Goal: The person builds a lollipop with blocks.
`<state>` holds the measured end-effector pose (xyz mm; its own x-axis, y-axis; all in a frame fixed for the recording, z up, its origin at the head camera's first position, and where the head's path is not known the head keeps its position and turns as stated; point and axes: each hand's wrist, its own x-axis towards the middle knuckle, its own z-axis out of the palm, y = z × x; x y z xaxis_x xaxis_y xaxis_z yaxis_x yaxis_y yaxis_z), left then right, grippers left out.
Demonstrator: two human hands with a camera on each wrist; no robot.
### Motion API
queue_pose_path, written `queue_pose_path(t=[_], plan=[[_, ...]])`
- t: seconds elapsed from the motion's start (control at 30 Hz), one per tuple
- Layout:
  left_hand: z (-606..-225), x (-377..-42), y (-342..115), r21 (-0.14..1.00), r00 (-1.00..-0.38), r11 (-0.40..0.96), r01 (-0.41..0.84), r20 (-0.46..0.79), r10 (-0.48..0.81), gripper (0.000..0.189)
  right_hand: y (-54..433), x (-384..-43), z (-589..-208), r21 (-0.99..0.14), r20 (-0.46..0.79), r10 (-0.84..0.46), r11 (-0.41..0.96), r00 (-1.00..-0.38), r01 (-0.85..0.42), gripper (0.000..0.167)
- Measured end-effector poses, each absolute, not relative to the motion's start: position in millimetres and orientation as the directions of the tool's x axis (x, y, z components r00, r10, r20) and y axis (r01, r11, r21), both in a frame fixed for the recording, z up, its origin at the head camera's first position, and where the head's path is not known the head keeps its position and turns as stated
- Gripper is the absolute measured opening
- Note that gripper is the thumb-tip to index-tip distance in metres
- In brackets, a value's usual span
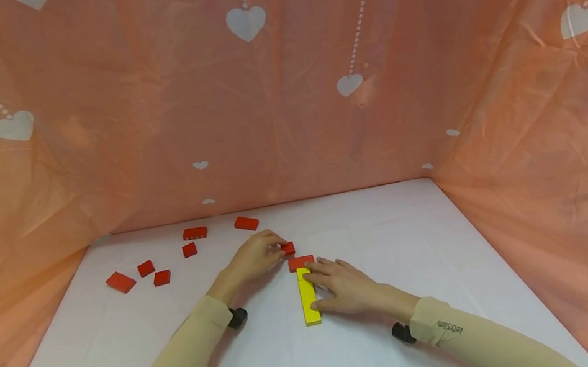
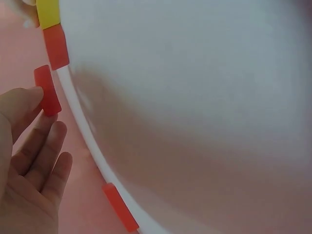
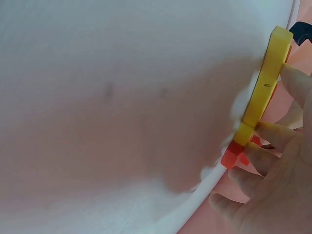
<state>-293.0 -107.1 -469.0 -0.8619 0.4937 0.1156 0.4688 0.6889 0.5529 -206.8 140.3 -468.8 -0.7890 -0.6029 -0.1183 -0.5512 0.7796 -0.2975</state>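
A small red block [image 1: 288, 248] is pinched between thumb and fingers of my left hand [image 1: 252, 258]; the left wrist view shows the same red block [image 2: 47, 90] held upright at the fingertips. Just nearer to me lies a red rectangular block [image 1: 301, 263], set crosswise at the far end of a yellow row. That row is a short yellow block [image 1: 303, 272] and a long yellow block [image 1: 309, 303], end to end. My right hand [image 1: 346, 286] touches the row from the right, its fingers fairly straight, as the right wrist view also shows along the long yellow block [image 3: 265, 80].
Several other red blocks lie at the back left of the white table [image 1: 420, 241], among them a flat one [image 1: 121, 282], a small one [image 1: 162, 278] and one by the back edge [image 1: 246, 223]. An orange curtain [image 1: 273, 117] with hearts encloses the table's back and sides.
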Motion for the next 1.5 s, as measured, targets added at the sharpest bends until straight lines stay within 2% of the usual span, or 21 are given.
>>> queue_pose_path(t=[0.4,1.1,1.5], plan=[[-473,-299,-98,0.499,-0.843,0.711,0.495,0.078,0.532,0.025,141,-208,-471,-0.286,-0.112,-0.614,0.773,-0.782,-0.566,0.07],[-476,-304,-96,0.517,-0.826,0.695,0.501,0.046,0.561,0.024,142,-208,-473,-0.29,-0.104,-0.604,0.778,-0.79,-0.557,0.07],[-475,-300,-94,0.516,-0.839,0.711,0.478,0.03,0.543,0.025,142,-208,-472,-0.298,-0.111,-0.603,0.778,-0.79,-0.553,0.069]])
